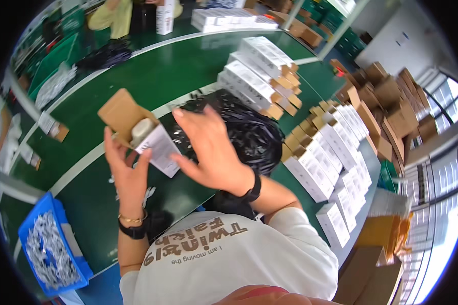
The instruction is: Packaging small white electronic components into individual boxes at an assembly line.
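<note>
The left hand [127,165] has its grip closed around a white box [158,147], thumb on the front and fingers behind. The box is tilted above the table [89,213], nearer its near edge than its far one, with its brown flap [119,109] raised and a rounded white item [143,129] showing inside. The right hand [211,147], blurred, has its grip spread, fingers extended; whether its thumb touches the box I cannot tell. A black plastic bag [259,132] lies just beyond that hand. White cartons [313,175] stand in rows toward the table's right edge, others [249,76] piled farther back. A blue bin [55,204] of silvery packets [48,249] sits by the near left corner.
</note>
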{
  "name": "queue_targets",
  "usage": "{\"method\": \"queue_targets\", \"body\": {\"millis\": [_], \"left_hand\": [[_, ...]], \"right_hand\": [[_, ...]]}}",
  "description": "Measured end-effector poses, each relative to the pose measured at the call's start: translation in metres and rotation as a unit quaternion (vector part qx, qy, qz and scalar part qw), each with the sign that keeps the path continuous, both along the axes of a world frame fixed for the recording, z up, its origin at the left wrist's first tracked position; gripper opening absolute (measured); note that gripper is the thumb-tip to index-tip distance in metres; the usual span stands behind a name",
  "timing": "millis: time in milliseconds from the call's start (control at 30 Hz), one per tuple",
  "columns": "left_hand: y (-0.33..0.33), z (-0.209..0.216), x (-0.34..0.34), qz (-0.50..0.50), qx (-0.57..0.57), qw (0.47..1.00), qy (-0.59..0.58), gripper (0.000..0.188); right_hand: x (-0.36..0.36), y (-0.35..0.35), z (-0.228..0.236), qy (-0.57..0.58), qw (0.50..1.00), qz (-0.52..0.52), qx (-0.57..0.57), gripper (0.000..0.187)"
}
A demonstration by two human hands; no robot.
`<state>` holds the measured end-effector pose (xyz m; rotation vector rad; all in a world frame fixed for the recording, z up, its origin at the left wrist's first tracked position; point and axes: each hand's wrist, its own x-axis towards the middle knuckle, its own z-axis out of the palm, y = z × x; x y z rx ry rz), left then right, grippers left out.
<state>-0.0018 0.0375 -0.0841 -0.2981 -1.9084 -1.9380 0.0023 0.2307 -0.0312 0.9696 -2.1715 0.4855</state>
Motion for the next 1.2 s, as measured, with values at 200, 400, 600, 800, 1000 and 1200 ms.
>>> {"method": "queue_targets", "body": {"millis": [200, 400, 600, 800, 1000, 1200], "left_hand": [[0.061, 0.050, 0.027, -0.071, -0.083, 0.992, 0.057, 0.095], [0.062, 0.055, 0.020, -0.186, -0.247, 0.926, 0.214, 0.075], [0.027, 0.044, 0.010, -0.190, -0.347, 0.907, 0.147, 0.050], [0.006, 0.029, 0.013, -0.133, -0.383, 0.909, 0.093, 0.038], [0.005, 0.023, 0.020, -0.101, -0.368, 0.919, 0.096, 0.031], [-0.027, 0.026, 0.041, -0.068, -0.335, 0.940, -0.009, 0.027]], "right_hand": [[0.021, 0.030, -0.039, -0.137, 0.953, -0.021, -0.271, 0.102], [0.061, 0.143, 0.024, -0.070, 0.933, -0.334, -0.112, 0.100], [0.085, 0.284, 0.015, -0.174, 0.837, -0.519, 0.003, 0.082], [0.073, 0.306, -0.030, -0.112, 0.760, -0.619, 0.164, 0.057], [0.004, 0.152, -0.016, -0.237, 0.938, -0.249, -0.038, 0.026], [-0.026, 0.152, -0.053, -0.212, 0.911, -0.307, 0.175, 0.015]]}}
